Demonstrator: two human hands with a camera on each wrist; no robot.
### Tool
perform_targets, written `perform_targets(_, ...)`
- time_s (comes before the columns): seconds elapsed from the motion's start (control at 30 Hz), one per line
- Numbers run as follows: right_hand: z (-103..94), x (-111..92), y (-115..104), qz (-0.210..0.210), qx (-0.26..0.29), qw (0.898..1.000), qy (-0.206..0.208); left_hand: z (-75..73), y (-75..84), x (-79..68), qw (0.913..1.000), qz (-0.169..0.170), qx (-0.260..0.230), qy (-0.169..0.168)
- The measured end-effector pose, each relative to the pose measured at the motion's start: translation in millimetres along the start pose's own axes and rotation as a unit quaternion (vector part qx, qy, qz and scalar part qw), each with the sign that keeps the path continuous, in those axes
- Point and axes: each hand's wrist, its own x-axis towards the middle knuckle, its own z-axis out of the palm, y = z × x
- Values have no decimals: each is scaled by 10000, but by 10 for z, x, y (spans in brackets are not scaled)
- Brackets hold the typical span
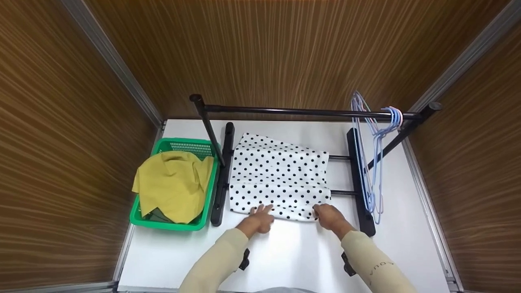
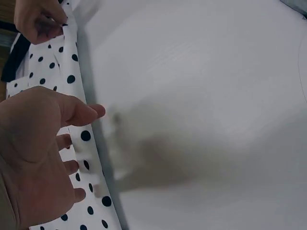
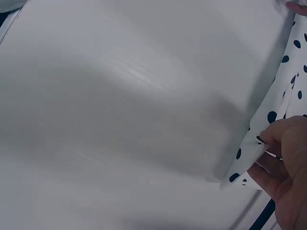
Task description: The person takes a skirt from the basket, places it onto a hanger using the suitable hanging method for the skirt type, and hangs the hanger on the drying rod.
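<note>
A white cloth with black polka dots [image 1: 281,171] lies spread over the lower bars of a black rack, its near edge towards me. My left hand [image 1: 262,219] is at that near edge, fingers spread and resting on the fabric; in the left wrist view the thumb of the left hand [image 2: 41,148] sticks out past the border. At the near right corner my right hand [image 1: 329,215] pinches the cloth. The right wrist view has the thumb and fingers of the right hand [image 3: 283,158] on a folded bit of the hem.
On the left stands a green basket [image 1: 136,219] holding a mustard-yellow cloth [image 1: 173,183] and something dark green. Several blue and pink hangers [image 1: 376,138] hang at the right end of the black rack's top bar [image 1: 285,110]. Wood-patterned panels enclose the white table [image 1: 285,260].
</note>
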Motion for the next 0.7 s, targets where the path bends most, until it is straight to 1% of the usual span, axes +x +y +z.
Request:
perform_targets(0.03, 7, 7, 0, 26, 53, 10000, 40, 6, -38, 3, 9999, -122, 64, -48)
perform_targets(0.1, 22, 21, 6, 51, 138, 9998, 102, 17, -120, 22, 9995, -295, 77, 22)
perform_targets(0.13, 29, 25, 10, 32, 144, 9998, 112, 19, -157, 36, 9994, -335, 24, 80)
perform_targets(0.2, 44, 27, 22, -116, 116, 9998, 99, 18, -211, 69, 9992, -288, -129, 229)
perform_targets(0.27, 39, 28, 32, -487, 50, 9988, 102, -28, -243, 98, 9982, -193, -394, 405)
perform_targets(0.3, 40, 28, 35, -760, -13, 9970, 120, -60, -253, 107, 9973, -154, -530, 485)
perform_targets(0.37, 38, -5, 61, -1176, -193, 9928, 148, -132, -235, 131, 9953, -75, -728, 635)
perform_targets(0.43, 37, -37, 77, -1378, -342, 9897, 206, -204, -223, 154, 9934, -37, -818, 807)
perform_targets(0.5, 34, -64, 83, -1375, -565, 9881, 389, -271, -213, 166, 9922, 3, -743, 996)
perform_targets(0.57, 23, -80, 79, -1198, -773, 9876, 652, -321, -204, 178, 9910, 40, -637, 1176)
perform_targets(0.63, 1, -86, 72, -1061, -968, 9840, 1056, -359, -193, 188, 9887, 102, -565, 1383)
perform_targets(0.7, -29, -74, 68, -944, -1104, 9780, 1495, -392, -180, 197, 9859, 148, -554, 1570)
